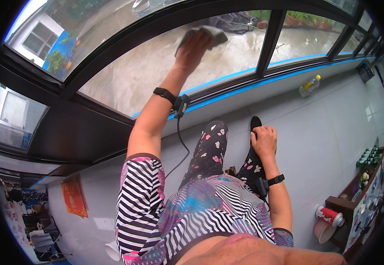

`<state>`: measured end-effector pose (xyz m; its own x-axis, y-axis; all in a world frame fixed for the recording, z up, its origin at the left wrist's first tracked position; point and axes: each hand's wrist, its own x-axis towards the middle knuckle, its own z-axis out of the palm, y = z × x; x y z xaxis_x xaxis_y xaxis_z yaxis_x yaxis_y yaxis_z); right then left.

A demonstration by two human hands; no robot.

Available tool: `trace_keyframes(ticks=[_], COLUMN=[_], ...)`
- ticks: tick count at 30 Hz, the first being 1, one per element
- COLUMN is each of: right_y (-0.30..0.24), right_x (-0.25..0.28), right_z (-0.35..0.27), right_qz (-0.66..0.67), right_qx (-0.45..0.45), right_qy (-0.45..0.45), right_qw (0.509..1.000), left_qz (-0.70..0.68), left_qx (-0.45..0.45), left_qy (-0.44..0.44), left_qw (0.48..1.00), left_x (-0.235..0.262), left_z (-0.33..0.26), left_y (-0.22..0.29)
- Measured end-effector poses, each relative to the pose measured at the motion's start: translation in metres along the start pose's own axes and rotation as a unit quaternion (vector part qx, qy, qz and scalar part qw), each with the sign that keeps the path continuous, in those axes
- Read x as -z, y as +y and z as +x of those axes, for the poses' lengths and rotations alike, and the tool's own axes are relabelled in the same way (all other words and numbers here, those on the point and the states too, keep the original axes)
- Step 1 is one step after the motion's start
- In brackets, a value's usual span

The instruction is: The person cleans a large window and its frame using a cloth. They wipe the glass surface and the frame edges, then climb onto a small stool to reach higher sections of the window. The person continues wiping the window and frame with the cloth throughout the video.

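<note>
No wording is legible in the head view. Gold marks [74,203], too blurred to read, decorate a red rectangular sheet [74,198] at 8 o'clock from center; at 4 o'clock, a red-and-white can [330,216] bears pale print [327,214], likewise unreadable at this size.

The cloth [219,39] is grey, and the window frame [271,42] is black with a bright blue strip [227,94] below it. The shirt [136,190] has black and white stripes with pink and blue patches, and the trousers [212,145] are black with pink and white flowers. By the window edge of the grey floor [311,132], a clear bottle [306,90] has a yellow cap [318,77].
</note>
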<state>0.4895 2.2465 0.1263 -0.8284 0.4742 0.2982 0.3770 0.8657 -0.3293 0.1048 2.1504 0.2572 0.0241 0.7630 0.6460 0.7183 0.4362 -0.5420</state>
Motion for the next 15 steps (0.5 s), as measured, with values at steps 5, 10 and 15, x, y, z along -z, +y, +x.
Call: trace_keyframes(ticks=[5, 10, 15], right_y=[-0.001, 0.006, 0.007], right_x=[-0.003, 0.001, -0.006], right_z=[0.001, -0.006, -0.004], right_qz=[0.002, 0.012, 0.009], right_qx=[0.012, -0.003, 0.016], right_qy=[0.001, 0.009, 0.01], right_qw=[1.0, 1.0, 1.0], left_qz=[-0.111, -0.147, -0.117], left_qx=[-0.086, -0.061, -0.03], left_qy=[-0.144, -0.259, -0.243], left_qw=[0.98, 0.953, 0.963], left_x=[-0.055, -0.048, -0.009], left_z=[-0.098, -0.171, -0.276], left_y=[0.04, 0.038, -0.027])
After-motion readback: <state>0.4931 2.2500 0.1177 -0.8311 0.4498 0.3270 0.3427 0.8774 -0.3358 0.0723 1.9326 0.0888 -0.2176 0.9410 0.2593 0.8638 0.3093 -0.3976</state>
